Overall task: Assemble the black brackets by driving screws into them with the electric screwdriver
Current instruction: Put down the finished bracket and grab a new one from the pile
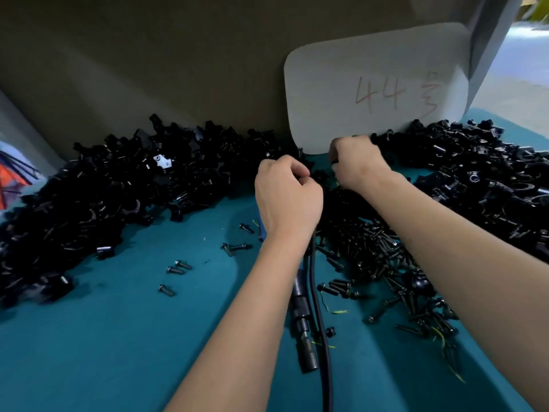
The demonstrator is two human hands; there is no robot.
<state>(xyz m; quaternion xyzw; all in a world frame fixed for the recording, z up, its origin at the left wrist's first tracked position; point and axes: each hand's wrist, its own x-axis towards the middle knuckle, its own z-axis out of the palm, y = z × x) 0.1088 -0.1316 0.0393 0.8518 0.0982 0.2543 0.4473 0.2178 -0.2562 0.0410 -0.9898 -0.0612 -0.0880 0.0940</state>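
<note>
Black plastic brackets [124,191] lie heaped at the left and far right of the teal surface [118,337], dark screws [371,257] piled near the right; which heaps are finished I cannot tell. Left hand [286,197] curls round the blue electric screwdriver [301,319]; right hand [355,162] curls at the far heap, its hold hidden. No containers show.

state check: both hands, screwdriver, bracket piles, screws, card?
left hand: curled, content hidden
right hand: grips black part
electric screwdriver: lying under left arm
bracket piles: heaped left, right
screws: loose on mat
card: propped upright
</note>
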